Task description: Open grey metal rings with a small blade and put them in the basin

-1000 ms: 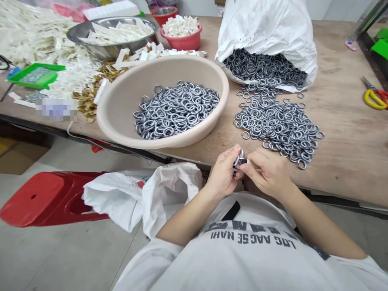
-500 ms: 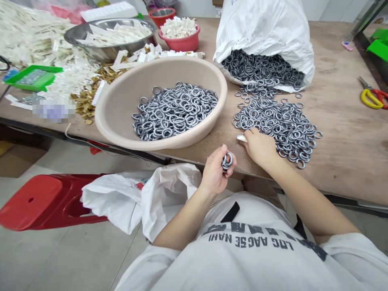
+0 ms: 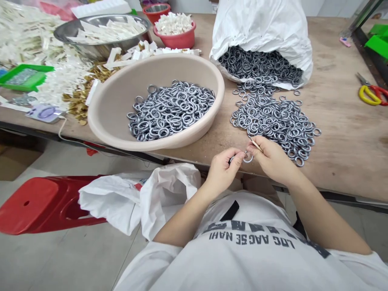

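My left hand (image 3: 223, 169) is closed around a small stack of grey metal rings, held at the table's front edge. My right hand (image 3: 270, 159) pinches a single metal ring (image 3: 247, 157) and brings it against the left hand's fingertips. Just beyond the hands lies a loose pile of rings (image 3: 273, 121) on the wooden table (image 3: 342, 121). A beige plastic basin (image 3: 121, 101) to the left holds many more rings (image 3: 171, 109). A white sack (image 3: 263, 28) behind the pile spills rings onto the table.
A steel bowl (image 3: 100, 34) and a red bowl (image 3: 175, 30) hold white plastic pieces at the back left, beside a green tray (image 3: 22, 76). Yellow-handled scissors (image 3: 370, 92) lie far right. A red stool (image 3: 45, 202) and a white bag (image 3: 145, 198) sit below the table.
My right hand left the ring pile and came back toward my left hand with one ring. The left hand rose slightly to meet it.
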Demonstrator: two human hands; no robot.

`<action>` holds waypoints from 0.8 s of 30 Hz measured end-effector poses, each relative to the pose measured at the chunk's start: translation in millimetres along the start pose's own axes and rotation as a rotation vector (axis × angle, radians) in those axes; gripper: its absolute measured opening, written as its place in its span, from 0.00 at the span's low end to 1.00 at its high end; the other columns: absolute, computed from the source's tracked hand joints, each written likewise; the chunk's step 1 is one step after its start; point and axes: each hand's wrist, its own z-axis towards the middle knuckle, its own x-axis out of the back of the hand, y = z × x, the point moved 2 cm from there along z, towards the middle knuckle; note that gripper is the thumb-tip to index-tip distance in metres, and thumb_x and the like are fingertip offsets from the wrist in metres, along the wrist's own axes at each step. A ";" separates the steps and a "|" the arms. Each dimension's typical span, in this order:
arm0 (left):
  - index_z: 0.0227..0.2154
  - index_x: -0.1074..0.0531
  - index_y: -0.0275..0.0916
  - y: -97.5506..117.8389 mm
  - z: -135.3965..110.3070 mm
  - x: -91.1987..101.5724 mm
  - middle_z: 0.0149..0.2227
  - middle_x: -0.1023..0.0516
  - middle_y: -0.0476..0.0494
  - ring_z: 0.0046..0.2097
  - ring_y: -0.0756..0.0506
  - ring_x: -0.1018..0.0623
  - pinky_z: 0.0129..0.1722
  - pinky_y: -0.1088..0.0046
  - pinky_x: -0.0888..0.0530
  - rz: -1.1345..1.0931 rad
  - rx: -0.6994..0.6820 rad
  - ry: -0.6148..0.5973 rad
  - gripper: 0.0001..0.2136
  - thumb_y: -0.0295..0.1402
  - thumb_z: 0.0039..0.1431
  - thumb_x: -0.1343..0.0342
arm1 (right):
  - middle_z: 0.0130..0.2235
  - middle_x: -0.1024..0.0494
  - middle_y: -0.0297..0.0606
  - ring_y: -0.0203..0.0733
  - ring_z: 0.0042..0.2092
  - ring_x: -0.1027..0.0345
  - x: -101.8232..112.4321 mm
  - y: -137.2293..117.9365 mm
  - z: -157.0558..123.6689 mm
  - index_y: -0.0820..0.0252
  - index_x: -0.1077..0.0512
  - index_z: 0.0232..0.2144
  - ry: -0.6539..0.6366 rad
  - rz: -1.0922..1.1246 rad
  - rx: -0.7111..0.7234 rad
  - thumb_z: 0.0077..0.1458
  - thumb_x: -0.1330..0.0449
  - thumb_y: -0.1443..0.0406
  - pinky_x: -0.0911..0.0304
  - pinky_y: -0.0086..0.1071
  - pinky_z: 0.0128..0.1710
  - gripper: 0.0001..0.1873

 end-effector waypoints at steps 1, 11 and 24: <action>0.34 0.24 0.37 1.0 -0.6 -2.2 0.28 0.24 0.47 0.31 0.49 0.26 0.35 0.74 0.32 -0.017 0.012 -0.018 0.15 0.42 0.66 0.48 | 0.30 0.31 0.31 0.37 0.32 0.38 -1.6 0.7 0.7 0.57 0.35 0.31 0.030 0.051 -0.021 0.66 0.48 0.60 0.45 0.32 0.34 0.11; 0.29 0.28 0.37 -5.9 2.3 -12.4 0.21 0.30 0.52 0.21 0.55 0.37 0.20 0.79 0.42 -0.538 0.280 0.056 0.16 0.46 0.60 0.42 | 0.36 0.22 0.34 0.36 0.34 0.29 -23.6 3.2 -3.0 0.56 0.26 0.41 0.039 0.827 -0.056 0.53 0.32 0.56 0.31 0.32 0.36 0.16; 0.27 0.33 0.36 5.3 -2.6 -20.4 0.21 0.35 0.53 0.20 0.56 0.38 0.17 0.81 0.44 -0.832 0.396 -0.012 0.18 0.48 0.57 0.39 | 0.29 0.30 0.34 0.37 0.31 0.37 -5.6 -0.6 -4.9 0.58 0.29 0.32 0.225 0.275 0.116 0.61 0.43 0.46 0.42 0.33 0.33 0.21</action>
